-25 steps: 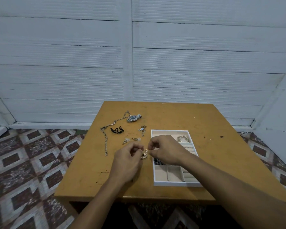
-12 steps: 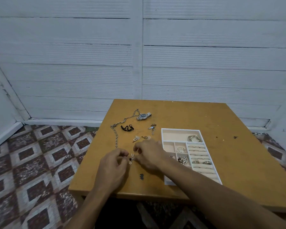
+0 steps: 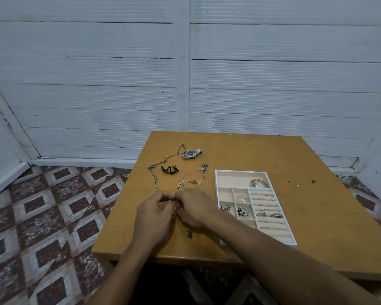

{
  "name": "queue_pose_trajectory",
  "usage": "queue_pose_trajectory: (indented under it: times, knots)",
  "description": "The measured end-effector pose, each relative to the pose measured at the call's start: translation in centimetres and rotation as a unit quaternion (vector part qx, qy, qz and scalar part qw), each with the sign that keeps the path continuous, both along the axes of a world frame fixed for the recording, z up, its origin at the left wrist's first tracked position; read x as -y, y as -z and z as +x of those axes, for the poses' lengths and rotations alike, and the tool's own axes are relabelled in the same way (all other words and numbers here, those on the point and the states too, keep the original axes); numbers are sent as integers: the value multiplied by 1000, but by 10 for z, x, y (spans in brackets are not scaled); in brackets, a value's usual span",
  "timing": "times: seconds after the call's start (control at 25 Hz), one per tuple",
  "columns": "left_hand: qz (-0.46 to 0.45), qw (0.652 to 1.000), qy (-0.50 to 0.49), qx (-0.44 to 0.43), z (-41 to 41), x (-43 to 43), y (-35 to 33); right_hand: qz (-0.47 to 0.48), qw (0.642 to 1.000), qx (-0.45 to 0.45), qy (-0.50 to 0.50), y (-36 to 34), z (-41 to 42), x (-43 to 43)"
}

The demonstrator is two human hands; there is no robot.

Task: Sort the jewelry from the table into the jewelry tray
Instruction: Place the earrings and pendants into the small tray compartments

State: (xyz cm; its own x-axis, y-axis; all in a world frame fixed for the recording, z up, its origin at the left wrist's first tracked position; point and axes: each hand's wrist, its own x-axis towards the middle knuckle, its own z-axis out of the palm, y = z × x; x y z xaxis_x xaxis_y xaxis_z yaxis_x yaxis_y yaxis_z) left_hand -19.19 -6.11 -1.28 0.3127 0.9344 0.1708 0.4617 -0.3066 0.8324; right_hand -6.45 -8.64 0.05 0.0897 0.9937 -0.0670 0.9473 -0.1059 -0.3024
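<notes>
Grip of left hand (image 3: 154, 214) and right hand (image 3: 194, 210) pinches a small trinket (image 3: 174, 214), left of the jewelry tray (image 3: 240, 171).

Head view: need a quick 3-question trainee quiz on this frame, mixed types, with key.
1. True or false: the wristwatch lies inside the jewelry tray.
2. Multiple choice: the tray's far, wide compartment holds: A) the wristwatch B) silver bangles C) nothing.
3. Short answer: what are the left hand and right hand doing?

Key:
1. False. It lies on the table, beyond and left of the tray.
2. B.
3. Both pinch one small jewelry piece between them, over the table and left of the tray.
</notes>
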Motion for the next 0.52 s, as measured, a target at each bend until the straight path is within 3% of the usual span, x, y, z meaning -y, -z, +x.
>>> queue_pose_trajectory:
  times: [0.36, 0.52]
  knots:
    - [-42, 998, -21, 36, 7, -8, 5, -15, 1000, -8, 3, 1, 2, 10]
    - [-103, 987, -49, 110, 13, -11, 1, -20, 1000, -10, 1, -5, 7, 10]
